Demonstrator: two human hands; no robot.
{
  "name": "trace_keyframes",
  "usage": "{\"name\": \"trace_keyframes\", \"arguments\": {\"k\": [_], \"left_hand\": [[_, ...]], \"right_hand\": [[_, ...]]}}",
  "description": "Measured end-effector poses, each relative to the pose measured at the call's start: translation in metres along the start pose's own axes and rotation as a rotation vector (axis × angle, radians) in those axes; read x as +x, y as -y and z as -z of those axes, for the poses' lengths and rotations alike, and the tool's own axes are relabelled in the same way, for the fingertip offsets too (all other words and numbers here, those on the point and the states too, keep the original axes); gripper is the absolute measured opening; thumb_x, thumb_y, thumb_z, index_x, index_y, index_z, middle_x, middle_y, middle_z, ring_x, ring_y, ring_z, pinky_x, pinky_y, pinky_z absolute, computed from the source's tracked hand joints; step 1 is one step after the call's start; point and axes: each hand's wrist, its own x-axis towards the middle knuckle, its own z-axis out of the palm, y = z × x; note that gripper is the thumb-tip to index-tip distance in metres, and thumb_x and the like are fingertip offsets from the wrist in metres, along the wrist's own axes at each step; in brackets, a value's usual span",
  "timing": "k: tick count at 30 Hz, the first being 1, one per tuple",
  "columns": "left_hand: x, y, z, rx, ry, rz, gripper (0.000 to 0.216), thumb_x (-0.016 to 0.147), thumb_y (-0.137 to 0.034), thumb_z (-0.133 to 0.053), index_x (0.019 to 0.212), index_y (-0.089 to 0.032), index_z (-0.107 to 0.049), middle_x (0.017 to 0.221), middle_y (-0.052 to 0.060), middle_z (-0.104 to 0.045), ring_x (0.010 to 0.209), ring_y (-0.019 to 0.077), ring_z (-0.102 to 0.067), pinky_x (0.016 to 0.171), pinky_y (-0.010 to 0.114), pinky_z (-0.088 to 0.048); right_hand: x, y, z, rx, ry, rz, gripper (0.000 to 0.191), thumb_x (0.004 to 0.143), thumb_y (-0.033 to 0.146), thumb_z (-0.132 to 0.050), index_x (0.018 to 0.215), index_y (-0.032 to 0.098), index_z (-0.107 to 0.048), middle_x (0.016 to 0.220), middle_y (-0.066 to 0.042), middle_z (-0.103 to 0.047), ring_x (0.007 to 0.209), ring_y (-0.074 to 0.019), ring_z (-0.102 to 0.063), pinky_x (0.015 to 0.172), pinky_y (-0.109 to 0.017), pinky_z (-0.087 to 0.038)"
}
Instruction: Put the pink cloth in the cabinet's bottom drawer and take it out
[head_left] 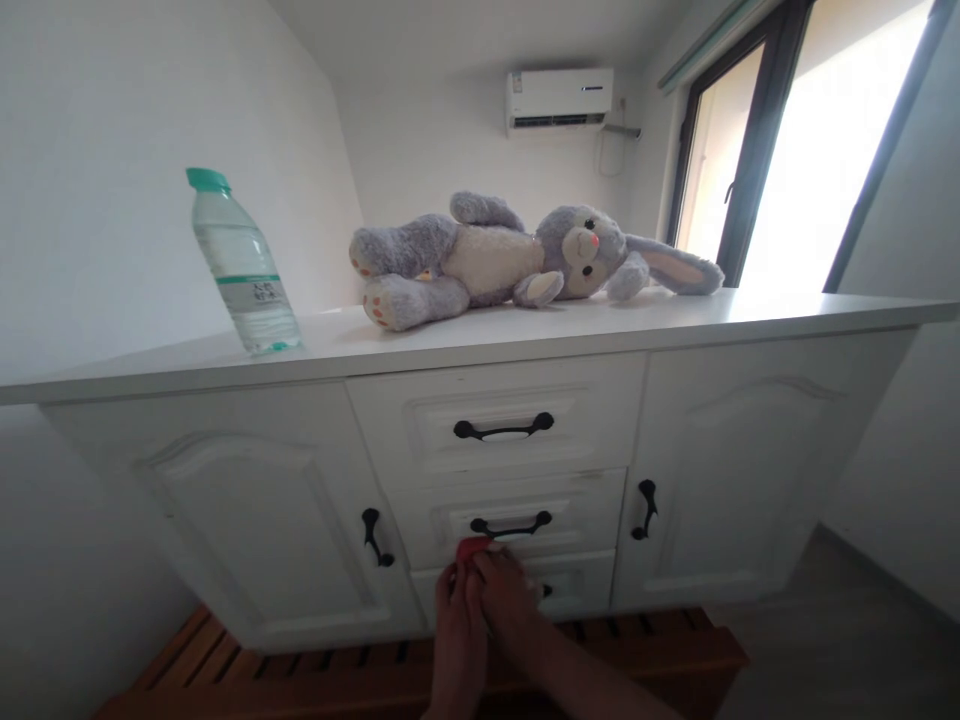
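My left hand [457, 607] and my right hand [508, 595] are close together, low in front of the drawers. Fingers of both are closed around a small red cloth-like piece [473, 547], mostly hidden by the hands. Just above it is the black handle [512, 525] of the middle drawer [442, 525]; I cannot tell whether the red piece touches it. The bottom drawer [585, 575] lies behind my hands, and they cover most of its handle [547, 591].
A water bottle with a green cap [241, 265] stands on the white cabinet's top [622, 325]. Beside it lies a grey plush rabbit [487, 255]. Black handles mark the left door [247, 530] and right door [735, 480]. Under the cabinet is a slatted wooden platform [675, 650].
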Motion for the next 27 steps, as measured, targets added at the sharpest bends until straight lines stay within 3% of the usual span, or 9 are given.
{"name": "trace_keyframes", "arguments": {"k": [2,5,8,10,16,19,22,25,27], "left_hand": [[0.011,0.005,0.033,0.059,-0.077,0.022,0.054,0.095,-0.046,-0.036,0.122,-0.01,-0.066,0.136,0.02,-0.052,0.126,0.0296,-0.055,0.121,0.048,-0.033],[0.019,-0.009,0.068,0.148,-0.183,-0.012,0.059,0.096,-0.048,-0.033,0.124,-0.007,-0.065,0.131,0.02,-0.054,0.123,0.0311,-0.057,0.12,0.052,-0.035],[0.02,-0.038,0.082,0.243,-0.293,-0.211,0.06,0.097,-0.047,-0.034,0.142,-0.01,-0.051,0.147,0.019,-0.045,0.136,0.0294,-0.048,0.122,0.051,-0.033],[0.018,-0.055,0.079,0.282,-0.28,-0.312,0.058,0.099,-0.045,-0.032,0.143,-0.012,-0.05,0.154,0.017,-0.042,0.142,0.0272,-0.043,0.124,0.049,-0.03],[0.016,-0.074,0.032,0.307,-0.031,-0.266,0.064,0.1,-0.045,-0.023,0.144,-0.005,-0.048,0.156,0.021,-0.047,0.145,0.0278,-0.042,0.126,0.051,-0.029],[0.011,-0.095,-0.005,0.305,0.136,-0.316,0.063,0.1,-0.045,-0.025,0.145,-0.007,-0.047,0.156,0.02,-0.048,0.147,0.0278,-0.041,0.126,0.051,-0.028],[0.002,-0.12,-0.044,0.255,0.312,-0.386,0.064,0.1,-0.046,-0.025,0.145,-0.007,-0.047,0.156,0.022,-0.048,0.145,0.0284,-0.044,0.124,0.05,-0.031],[-0.005,-0.13,-0.078,0.214,0.45,-0.457,0.067,0.099,-0.047,-0.026,0.147,-0.004,-0.043,0.156,0.024,-0.047,0.145,0.0299,-0.043,0.124,0.05,-0.032],[-0.008,-0.121,-0.093,0.206,0.491,-0.454,0.069,0.099,-0.049,-0.026,0.148,-0.003,-0.041,0.157,0.024,-0.045,0.147,0.0301,-0.041,0.125,0.049,-0.031]], "right_hand": [[0.027,0.035,-0.007,0.036,0.056,0.012,0.019,0.087,0.011,-0.062,0.104,0.015,-0.07,0.102,-0.009,-0.071,0.092,-0.0267,-0.067,0.082,-0.039,-0.054],[0.061,0.071,0.015,0.066,0.044,0.083,0.022,0.091,0.015,-0.061,0.111,0.015,-0.068,0.109,-0.009,-0.07,0.098,-0.0253,-0.065,0.086,-0.037,-0.053],[0.083,0.087,0.058,0.049,-0.022,0.087,0.025,0.095,0.02,-0.057,0.118,0.017,-0.065,0.117,-0.009,-0.067,0.105,-0.025,-0.063,0.09,-0.038,-0.053],[0.088,0.087,0.084,0.019,-0.02,0.04,0.027,0.096,0.018,-0.053,0.122,0.017,-0.063,0.119,-0.01,-0.067,0.106,-0.0254,-0.063,0.091,-0.04,-0.053],[0.063,0.048,0.134,0.107,0.125,-0.025,0.037,0.096,0.009,-0.046,0.129,0.009,-0.061,0.124,-0.015,-0.069,0.114,-0.0254,-0.064,0.1,-0.038,-0.052],[0.04,0.014,0.166,0.196,0.117,-0.136,0.038,0.095,0.009,-0.045,0.129,0.011,-0.063,0.124,-0.014,-0.07,0.115,-0.0234,-0.066,0.103,-0.036,-0.051],[0.013,-0.025,0.195,0.116,0.088,-0.211,0.043,0.092,0.011,-0.047,0.132,0.009,-0.061,0.128,-0.018,-0.068,0.118,-0.0263,-0.065,0.104,-0.04,-0.051],[-0.017,-0.061,0.203,-0.011,0.017,-0.257,0.044,0.092,0.012,-0.046,0.134,0.011,-0.061,0.13,-0.018,-0.067,0.119,-0.0282,-0.065,0.102,-0.044,-0.052],[-0.037,-0.077,0.19,-0.045,-0.011,-0.244,0.044,0.092,0.012,-0.047,0.133,0.012,-0.061,0.128,-0.016,-0.068,0.117,-0.0277,-0.066,0.1,-0.043,-0.054]]}}
